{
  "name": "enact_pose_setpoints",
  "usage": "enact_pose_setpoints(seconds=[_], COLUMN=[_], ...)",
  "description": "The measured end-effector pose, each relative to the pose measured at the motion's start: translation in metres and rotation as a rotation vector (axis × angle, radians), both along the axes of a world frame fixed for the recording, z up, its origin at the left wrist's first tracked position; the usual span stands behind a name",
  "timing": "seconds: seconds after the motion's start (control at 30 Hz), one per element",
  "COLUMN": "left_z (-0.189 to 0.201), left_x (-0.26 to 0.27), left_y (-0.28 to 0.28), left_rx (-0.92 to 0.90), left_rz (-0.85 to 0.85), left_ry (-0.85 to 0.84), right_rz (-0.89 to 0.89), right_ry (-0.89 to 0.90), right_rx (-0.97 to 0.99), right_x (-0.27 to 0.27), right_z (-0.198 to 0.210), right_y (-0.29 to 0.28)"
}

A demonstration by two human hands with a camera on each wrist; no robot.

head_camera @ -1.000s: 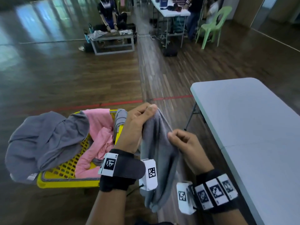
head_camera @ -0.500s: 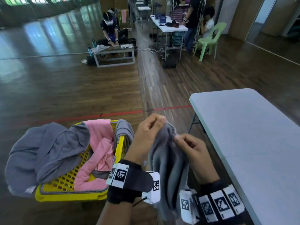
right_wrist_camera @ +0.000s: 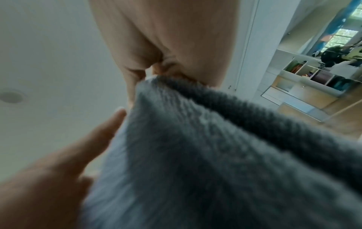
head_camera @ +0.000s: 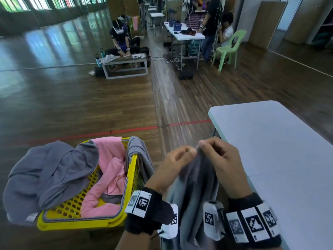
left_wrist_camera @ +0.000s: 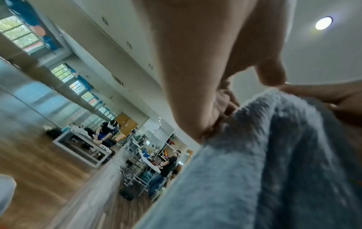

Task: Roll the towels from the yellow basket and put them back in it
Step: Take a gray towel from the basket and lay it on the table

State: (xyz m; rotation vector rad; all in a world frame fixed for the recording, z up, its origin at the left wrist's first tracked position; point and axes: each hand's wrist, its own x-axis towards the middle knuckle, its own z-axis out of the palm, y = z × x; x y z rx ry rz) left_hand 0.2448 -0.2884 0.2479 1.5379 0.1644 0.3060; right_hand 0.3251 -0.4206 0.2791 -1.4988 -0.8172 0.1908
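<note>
A grey towel [head_camera: 193, 192] hangs in the air between my hands, right of the yellow basket [head_camera: 132, 175]. My left hand [head_camera: 177, 162] and my right hand [head_camera: 219, 158] both pinch its top edge, fingertips almost touching. In the left wrist view the grey towel [left_wrist_camera: 245, 170] drops away below my left hand [left_wrist_camera: 225, 99]; in the right wrist view the grey towel [right_wrist_camera: 195, 147] is gripped by my right hand [right_wrist_camera: 154, 72]. The basket holds a pink towel [head_camera: 112, 170]; grey towels [head_camera: 52, 175] drape over its left and right rims.
A white folding table [head_camera: 281, 152] stands to the right, its corner close to my right hand. Wooden floor with a red line lies beyond the basket. Far back are a low bench [head_camera: 126, 66], another table, a green chair [head_camera: 228, 49] and several people.
My hands have come together along the towel's top edge, the right hand sliding up to meet the left. The view has tilted upward, so the basket and hands sit lower in frame.
</note>
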Motion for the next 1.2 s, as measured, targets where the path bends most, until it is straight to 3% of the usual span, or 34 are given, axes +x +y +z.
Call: enact_pose_setpoints(seconds=[0.07,0.23,0.3,0.4,0.47,0.5,0.57,0.7,0.9,0.97,1.13,1.2], left_z=[0.002,0.023,0.025,0.026,0.025,0.026,0.034,0.032,0.022,0.028,0.035,0.035], left_x=[-0.001,0.000,-0.002,-0.005,-0.008,-0.010,-0.012,-0.005,-0.004,-0.005,-0.005,-0.003], left_y=[-0.002,0.016,0.021,0.018,0.014,0.012,0.011,0.021,0.010,0.011,0.023,0.026], left_rx=[-0.067,-0.168,-0.083,0.167,0.158,0.110,0.015,0.017,0.107,0.063,-0.131,-0.028], left_rz=[-0.068,0.223,0.248,-0.003,-0.136,-0.124,0.024,0.287,-0.069,-0.024,0.292,0.295], left_ry=[0.009,-0.188,-0.201,-0.003,0.071,0.035,-0.087,-0.191,-0.005,-0.082,-0.224,-0.186], right_rz=[0.038,0.162,0.153,0.075,0.086,0.101,0.127,0.158,0.096,0.113,0.159,0.136], right_ry=[-0.028,0.112,0.111,0.084,0.048,0.048,0.090,0.137,0.045,0.067,0.101,0.106], right_rx=[-0.015,-0.091,-0.069,0.050,0.078,0.075,0.054,-0.010,0.086,0.071,-0.084,-0.031], right_x=[0.001,-0.004,-0.006,-0.003,-0.003,-0.003,-0.005,-0.012,0.000,0.000,-0.006,-0.006], right_z=[0.006,-0.026,-0.026,-0.006,0.007,0.007,-0.002,-0.022,0.002,-0.003,-0.031,-0.023], right_y=[0.003,0.008,0.008,0.007,0.008,0.010,0.013,0.015,0.014,0.014,0.010,0.011])
